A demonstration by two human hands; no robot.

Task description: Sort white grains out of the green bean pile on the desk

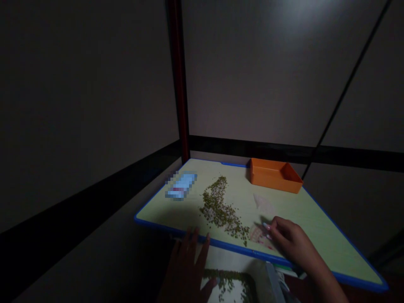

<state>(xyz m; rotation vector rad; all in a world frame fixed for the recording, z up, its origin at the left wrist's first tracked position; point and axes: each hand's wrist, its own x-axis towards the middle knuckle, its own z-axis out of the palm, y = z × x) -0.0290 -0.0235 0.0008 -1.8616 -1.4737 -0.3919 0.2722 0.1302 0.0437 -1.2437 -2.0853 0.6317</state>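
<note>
A loose spread of small green bits (221, 212), perhaps seeds or grains, lies on the pale yellow tabletop (176, 212). My right hand (292, 240) is just to the right of these bits, with thumb and forefinger pinched together. Whatever the pinch holds, if anything, is too small to make out. Under its fingertips is a faded reddish print (259, 233) on the table. At the near blue edge, my left hand (187, 269) rests with its fingers spread. Its thumb reaches over a container (252, 284) below the edge, which has more green bits inside.
An orange open box (274, 183) stands at the back right of the table. A pale blue flat item (182, 186), blurred by pixels, lies at the left. Blue trim (233, 248) borders the tabletop. Grey walls (252, 75) rise behind and on the left.
</note>
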